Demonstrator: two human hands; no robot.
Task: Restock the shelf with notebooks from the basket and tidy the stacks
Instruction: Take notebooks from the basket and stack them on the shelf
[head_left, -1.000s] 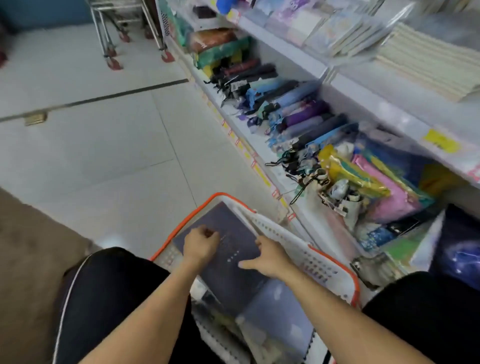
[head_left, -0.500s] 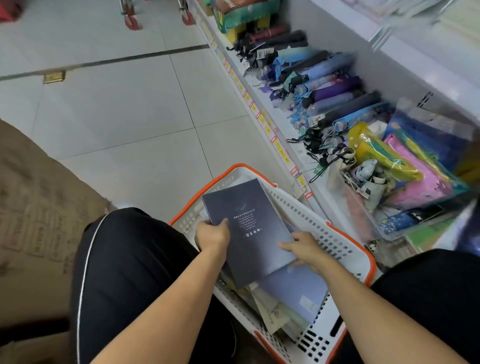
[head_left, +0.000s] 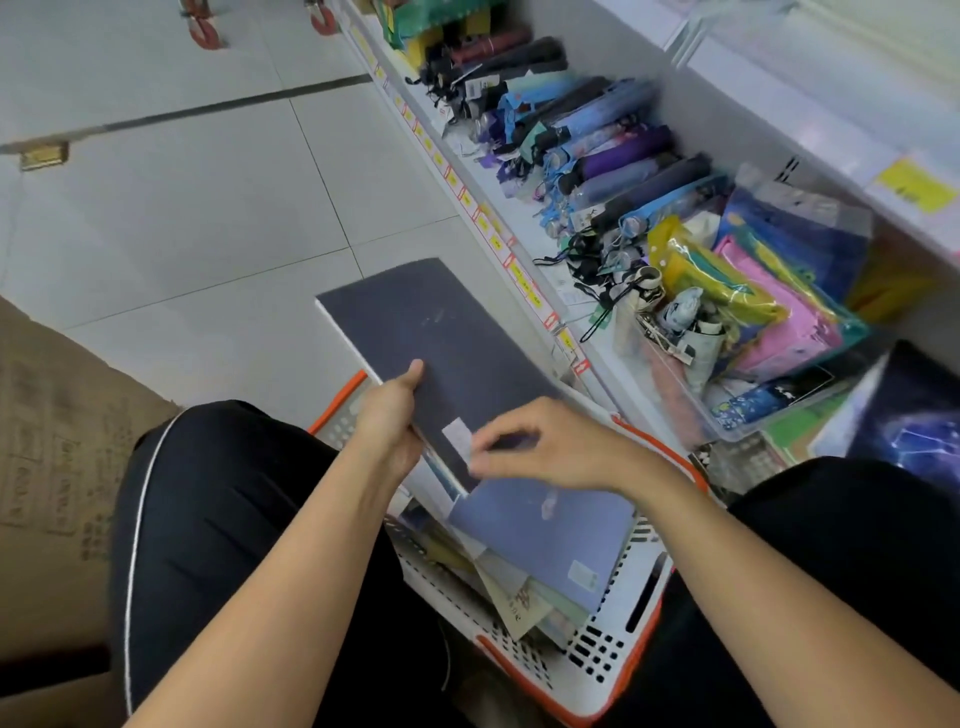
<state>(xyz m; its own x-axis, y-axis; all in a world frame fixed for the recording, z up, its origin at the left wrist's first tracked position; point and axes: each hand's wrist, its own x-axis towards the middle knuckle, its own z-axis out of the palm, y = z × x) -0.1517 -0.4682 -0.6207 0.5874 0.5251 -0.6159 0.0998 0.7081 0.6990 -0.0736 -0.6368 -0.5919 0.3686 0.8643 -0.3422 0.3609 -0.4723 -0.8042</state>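
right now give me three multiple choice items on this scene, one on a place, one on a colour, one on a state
1. Where is the white basket?
A. between the person's knees on the floor
B. on the top shelf
C. inside a trolley

2. What colour is the basket's rim?
A. green
B. orange
C. black

3. What is the state of the dark notebook?
A. lying flat in the basket
B. lifted above the basket, gripped by the left hand
C. already on the shelf

Answers:
1 A, the basket sits low between two dark-clothed legs.
2 B, an orange band runs along its edge.
3 B, the left thumb and fingers clamp its near edge, while the right hand hovers at its corner label; whether it touches is unclear from blur.
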